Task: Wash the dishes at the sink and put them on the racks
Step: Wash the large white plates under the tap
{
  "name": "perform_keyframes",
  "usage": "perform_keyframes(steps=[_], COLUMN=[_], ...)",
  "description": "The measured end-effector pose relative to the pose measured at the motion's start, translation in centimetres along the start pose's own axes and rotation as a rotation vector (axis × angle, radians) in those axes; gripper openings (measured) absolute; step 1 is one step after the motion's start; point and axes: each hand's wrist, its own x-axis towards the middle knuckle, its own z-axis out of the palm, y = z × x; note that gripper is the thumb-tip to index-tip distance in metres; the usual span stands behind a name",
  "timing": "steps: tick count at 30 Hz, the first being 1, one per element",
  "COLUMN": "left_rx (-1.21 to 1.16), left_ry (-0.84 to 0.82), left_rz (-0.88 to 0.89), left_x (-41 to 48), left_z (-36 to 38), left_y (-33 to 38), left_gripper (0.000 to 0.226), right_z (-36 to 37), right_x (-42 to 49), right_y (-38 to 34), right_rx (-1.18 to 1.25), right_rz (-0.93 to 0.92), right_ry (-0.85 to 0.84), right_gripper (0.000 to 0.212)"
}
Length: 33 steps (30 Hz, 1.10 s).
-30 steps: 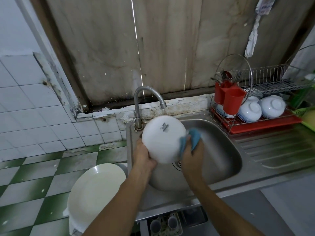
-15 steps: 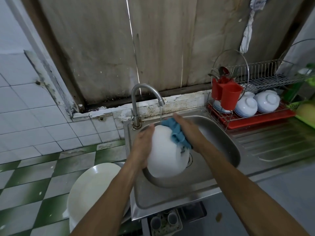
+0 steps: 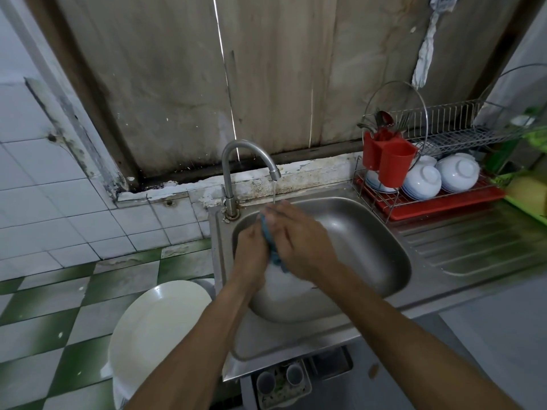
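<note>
Over the steel sink (image 3: 384, 255), my left hand (image 3: 251, 250) grips the left edge of a white bowl (image 3: 284, 287), which is mostly hidden behind both hands. My right hand (image 3: 299, 241) presses a blue cloth (image 3: 270, 241) against the bowl. Only a strip of the cloth shows between the hands. A thin stream of water runs from the tap (image 3: 251, 170) onto my right fingers. The wire dish rack (image 3: 444, 161) at the right holds several upturned white bowls (image 3: 423, 180) on its red tray.
A large cream plate (image 3: 157, 332) stands on a stack left of the sink, above the green checkered floor. A red cutlery holder (image 3: 387, 161) hangs on the rack's front. The ribbed drainboard (image 3: 473, 244) lies right of the basin. Small cups (image 3: 281, 377) sit below the sink's front edge.
The bowl has turned and dropped lower into the sink. My right hand with the cloth has slid over the bowl's top towards the left hand, hiding most of it.
</note>
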Motion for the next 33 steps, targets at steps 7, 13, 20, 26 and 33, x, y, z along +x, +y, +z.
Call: perform_keyframes(steps=[7, 13, 20, 26, 33], left_rx=[-0.054, 0.207, -0.278, -0.152, -0.158], left_ry=[-0.033, 0.110, -0.265, -0.213, -0.213], left_rz=[-0.157, -0.106, -0.776, -0.509, -0.452], left_x=[0.5, 2.0, 2.4, 1.9, 1.2], left_z=[-2.2, -3.7, -2.4, -1.5, -0.7], left_y=[3.8, 1.5, -1.9, -3.0, -3.3], left_gripper=[0.041, 0.065, 0.085, 0.057, 0.052], right_z=[-4.3, -3.2, -1.3, -3.4, -0.6], right_x=[1.5, -0.3, -1.9, 1.0, 0.3], right_y=[4.9, 4.2, 1.5, 2.4, 2.3], right_rx=[0.925, 0.917, -0.193, 0.687, 0.014], right_rz=[0.610, 0.704, 0.082, 0.506, 0.321], right_ry=[-0.191, 0.197, 0.002, -0.356, -0.366], right_gripper=[0.086, 0.075, 0.070, 0.077, 0.024])
